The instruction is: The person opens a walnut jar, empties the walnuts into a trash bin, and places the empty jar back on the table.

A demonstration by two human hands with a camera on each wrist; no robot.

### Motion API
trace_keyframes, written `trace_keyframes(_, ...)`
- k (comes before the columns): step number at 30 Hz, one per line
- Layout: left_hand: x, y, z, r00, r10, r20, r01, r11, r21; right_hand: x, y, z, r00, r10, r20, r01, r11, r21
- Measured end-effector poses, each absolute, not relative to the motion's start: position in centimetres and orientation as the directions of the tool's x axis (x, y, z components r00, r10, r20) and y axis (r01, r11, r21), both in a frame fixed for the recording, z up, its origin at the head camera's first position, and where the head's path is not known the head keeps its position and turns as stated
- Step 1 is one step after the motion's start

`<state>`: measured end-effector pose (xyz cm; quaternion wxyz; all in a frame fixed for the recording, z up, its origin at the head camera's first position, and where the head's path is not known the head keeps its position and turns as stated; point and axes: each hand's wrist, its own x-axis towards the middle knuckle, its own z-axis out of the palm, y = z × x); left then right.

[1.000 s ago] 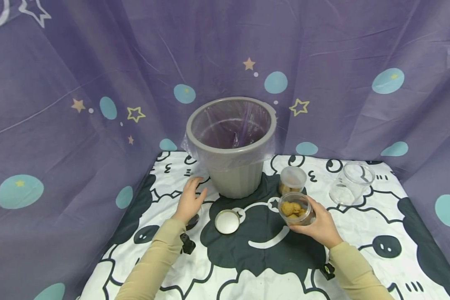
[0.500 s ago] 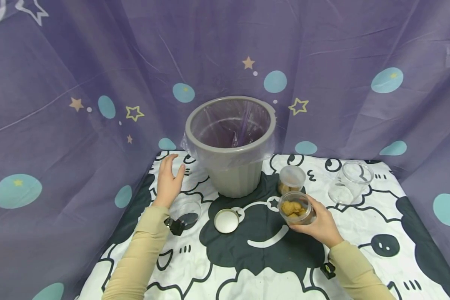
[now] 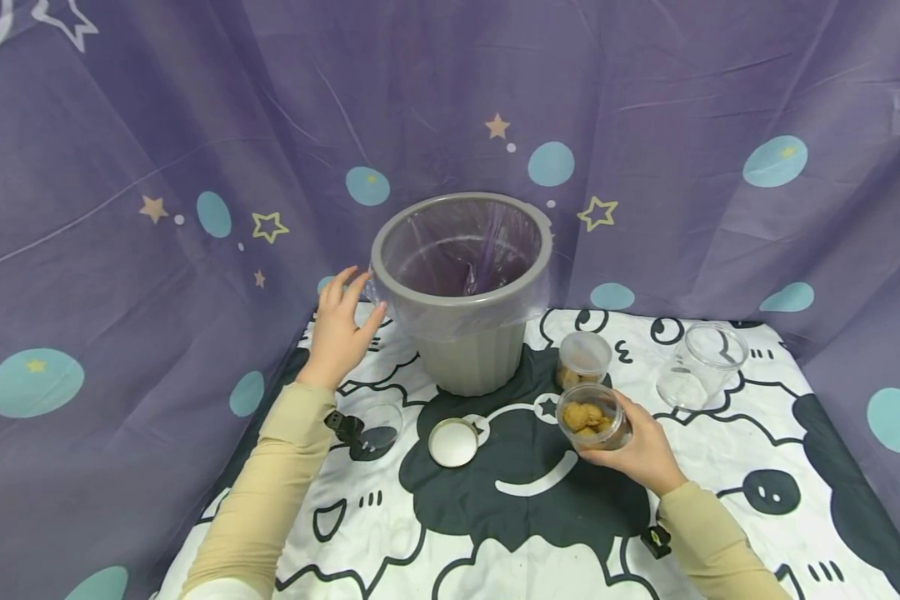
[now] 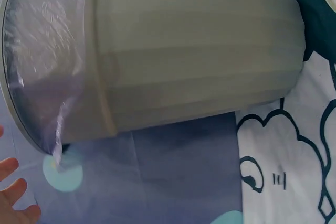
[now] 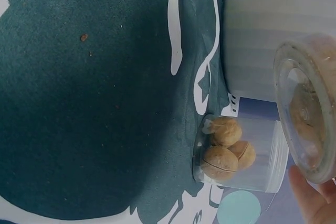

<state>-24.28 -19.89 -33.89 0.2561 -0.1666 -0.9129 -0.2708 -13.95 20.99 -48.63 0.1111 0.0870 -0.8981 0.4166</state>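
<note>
Left hand [image 3: 339, 337] empty, fingers spread, just beside bin [image 3: 471, 360]; right hand [image 3: 640, 446] grips clear cup [image 3: 602, 396] of brown pieces [image 3: 585, 418]. Bin stands laterally between hands, long axis vertical, left hand nearer.

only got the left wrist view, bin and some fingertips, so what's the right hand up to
Observer: The right hand grips a clear jar with golden-brown pieces in it.
Operator: ok anything standing just beyond that jar
Observer: Yes, a second jar; the right wrist view shows round brown nuts inside it.
</note>
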Motion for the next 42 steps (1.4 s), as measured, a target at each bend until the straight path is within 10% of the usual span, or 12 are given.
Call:
trace_keyframes(25,-25.4,-17.4,-32.5,-0.789,0.456,0.412,0.558,0.812,0.172,-14.4,20.9,-47.6,-0.944,-0.085,0.318,-0.296,0.643,-0.707)
trace_keyframes(42,-26.1,-17.0,-33.1,-0.751,0.467,0.468,0.606,0.768,0.206,-18.2,21.9,-39.1,-0.868,-0.105,0.486,-0.408,0.708,-0.576)
